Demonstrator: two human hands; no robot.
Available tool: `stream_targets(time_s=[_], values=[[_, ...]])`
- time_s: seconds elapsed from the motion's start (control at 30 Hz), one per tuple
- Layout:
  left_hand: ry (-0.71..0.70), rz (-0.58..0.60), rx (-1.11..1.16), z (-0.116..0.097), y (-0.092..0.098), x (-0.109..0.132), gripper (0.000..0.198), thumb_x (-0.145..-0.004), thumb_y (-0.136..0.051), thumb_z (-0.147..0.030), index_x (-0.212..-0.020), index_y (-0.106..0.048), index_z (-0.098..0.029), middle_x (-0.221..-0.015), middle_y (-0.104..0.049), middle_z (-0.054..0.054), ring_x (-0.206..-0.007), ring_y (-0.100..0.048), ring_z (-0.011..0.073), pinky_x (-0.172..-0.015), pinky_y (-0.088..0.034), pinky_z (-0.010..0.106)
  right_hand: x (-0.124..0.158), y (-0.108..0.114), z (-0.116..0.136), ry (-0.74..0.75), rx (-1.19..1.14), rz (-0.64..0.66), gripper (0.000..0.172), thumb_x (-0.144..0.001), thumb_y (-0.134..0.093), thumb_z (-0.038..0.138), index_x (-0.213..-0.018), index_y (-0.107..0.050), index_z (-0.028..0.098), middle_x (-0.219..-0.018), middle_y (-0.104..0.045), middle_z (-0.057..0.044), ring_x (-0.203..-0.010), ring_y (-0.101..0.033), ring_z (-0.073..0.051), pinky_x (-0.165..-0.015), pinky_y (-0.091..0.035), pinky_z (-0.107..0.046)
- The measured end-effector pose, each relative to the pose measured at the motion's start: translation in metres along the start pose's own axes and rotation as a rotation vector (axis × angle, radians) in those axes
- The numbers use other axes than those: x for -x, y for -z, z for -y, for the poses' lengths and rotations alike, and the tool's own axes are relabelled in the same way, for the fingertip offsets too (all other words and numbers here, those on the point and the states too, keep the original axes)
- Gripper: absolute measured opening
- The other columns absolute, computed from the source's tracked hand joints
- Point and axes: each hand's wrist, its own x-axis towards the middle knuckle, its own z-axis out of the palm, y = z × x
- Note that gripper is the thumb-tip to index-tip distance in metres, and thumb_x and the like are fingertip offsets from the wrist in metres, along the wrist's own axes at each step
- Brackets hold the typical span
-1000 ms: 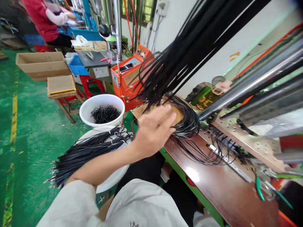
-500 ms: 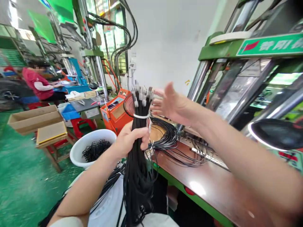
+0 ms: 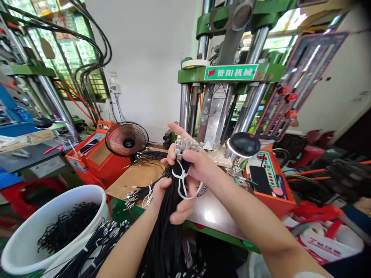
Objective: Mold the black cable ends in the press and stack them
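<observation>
A thick bundle of black cables (image 3: pixel 166 235) stands upright in front of me, its silvery connector ends (image 3: pixel 185 144) on top. My left hand (image 3: pixel 159 197) is closed around the bundle below the tie, thumb on the near side and fingertips showing on the right. My right hand (image 3: pixel 199 164) grips the bundle's top at the connectors, its thumb across the front and fingers behind, one finger sticking out. A white tie (image 3: pixel 180 175) circles the bundle just under the connectors, with its loose loop hanging to the right. The bundle's lower end drops toward my lap.
A white tub (image 3: pixel 17 239) of black pieces stands at lower left, more cables (image 3: pixel 95 247) beside it. Behind my hands is a bench (image 3: pixel 208 214) with tied cables (image 3: pixel 142 195), a fan (image 3: pixel 127 141) and a green press (image 3: pixel 191 75). An orange control box (image 3: pixel 285 197) sits right.
My view has swung to the right. My right hand, held open beside the connectors before, has closed around the bundle's top. The left hand keeps its hold lower down.
</observation>
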Motion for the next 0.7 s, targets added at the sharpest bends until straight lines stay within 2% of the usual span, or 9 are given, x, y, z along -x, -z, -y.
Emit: stream_targets(time_s=[0.03, 0.07, 0.13, 0.17, 0.23, 0.3, 0.43, 0.6, 0.7], values=[[-0.051, -0.076, -0.171, -0.008, -0.003, 0.0, 0.062, -0.066, -0.039, -0.078, -0.079, -0.05, -0.018, -0.049, -0.047, 0.001, -0.04, -0.048, 0.0152, -0.039, -0.04, 0.028, 0.003, 0.0, 0.003, 0.01, -0.008, -0.057, 0.077, -0.066, -0.072, 0.037, -0.133, -0.035, 0.027, -0.068, -0.058, 0.006, -0.063, -0.056, -0.009, -0.075, -0.05, -0.03], [-0.144, -0.2, -0.364, -0.018, -0.006, 0.001, 0.057, -0.074, -0.041, -0.071, -0.085, -0.052, -0.016, -0.062, -0.054, 0.005, -0.055, -0.056, 0.0178, -0.051, -0.047, 0.031, 0.005, 0.001, 0.005, 0.015, -0.01, -0.118, 0.073, -0.069, -0.07, 0.034, -0.132, -0.035, 0.026, -0.069, -0.058, 0.006, -0.064, -0.056, -0.009, -0.075, -0.051, -0.03], [-0.431, -0.498, -0.772, -0.035, -0.015, 0.003, 0.037, -0.083, -0.049, -0.053, -0.095, -0.052, -0.018, -0.086, -0.057, 0.007, -0.082, -0.057, 0.0187, -0.074, -0.047, 0.033, 0.008, 0.004, 0.009, 0.02, 0.003, -0.23, 0.068, -0.07, -0.07, 0.031, -0.129, -0.037, 0.025, -0.072, -0.06, 0.005, -0.065, -0.058, -0.009, -0.072, -0.051, -0.029], [-0.574, -0.614, -0.962, -0.042, -0.02, 0.004, 0.031, -0.083, -0.055, -0.046, -0.097, -0.051, -0.019, -0.091, -0.056, 0.006, -0.088, -0.054, 0.0177, -0.079, -0.045, 0.032, 0.009, 0.005, 0.01, 0.021, 0.016, -0.276, 0.067, -0.07, -0.071, 0.031, -0.128, -0.038, 0.025, -0.073, -0.06, 0.005, -0.065, -0.058, -0.009, -0.07, -0.051, -0.028], [-0.767, -0.718, -1.273, -0.049, -0.029, 0.003, 0.028, -0.077, -0.066, -0.037, -0.094, -0.051, -0.02, -0.089, -0.055, 0.003, -0.086, -0.053, 0.0159, -0.078, -0.044, 0.029, 0.009, 0.007, 0.011, 0.009, 0.044, -0.333, 0.065, -0.067, -0.073, 0.031, -0.123, -0.041, 0.026, -0.072, -0.059, 0.005, -0.064, -0.058, -0.01, -0.066, -0.051, -0.027], [-0.824, -0.724, -1.45, -0.05, -0.034, 0.001, 0.025, -0.074, -0.07, -0.031, -0.086, -0.053, -0.019, -0.08, -0.055, 0.001, -0.078, -0.053, 0.0138, -0.072, -0.045, 0.026, 0.008, 0.006, 0.011, -0.023, 0.061, -0.349, 0.064, -0.065, -0.076, 0.031, -0.12, -0.043, 0.026, -0.071, -0.057, 0.005, -0.064, -0.058, -0.011, -0.063, -0.05, -0.027], [-0.76, -0.742, -1.444, -0.051, -0.032, -0.002, 0.015, -0.08, -0.064, -0.025, -0.09, -0.055, -0.018, -0.078, -0.055, 0.0, -0.069, -0.052, 0.0103, -0.067, -0.047, 0.023, 0.006, 0.003, 0.012, -0.091, 0.064, -0.373, 0.061, -0.065, -0.076, 0.03, -0.117, -0.045, 0.024, -0.071, -0.056, 0.005, -0.066, -0.057, -0.011, -0.06, -0.048, -0.025], [-0.66, -0.621, -1.707, -0.064, -0.022, 0.0, 0.011, -0.082, -0.062, -0.024, -0.09, -0.058, -0.018, -0.078, -0.053, -0.001, -0.067, -0.052, 0.0083, -0.063, -0.043, 0.018, 0.001, 0.008, 0.009, -0.178, 0.055, -0.467, 0.062, -0.063, -0.077, 0.027, -0.114, -0.044, 0.021, -0.075, -0.056, 0.003, -0.067, -0.056, -0.011, -0.057, -0.048, -0.024], [-0.58, -0.541, -1.964, -0.066, -0.014, -0.003, 0.015, -0.087, -0.054, -0.031, -0.085, -0.057, -0.017, -0.081, -0.054, 0.001, -0.073, -0.054, 0.0114, -0.062, -0.04, 0.02, 0.0, 0.013, 0.006, -0.199, 0.115, -0.465, 0.065, -0.059, -0.079, 0.025, -0.113, -0.043, 0.02, -0.076, -0.057, 0.003, -0.065, -0.056, -0.011, -0.056, -0.047, -0.024]])
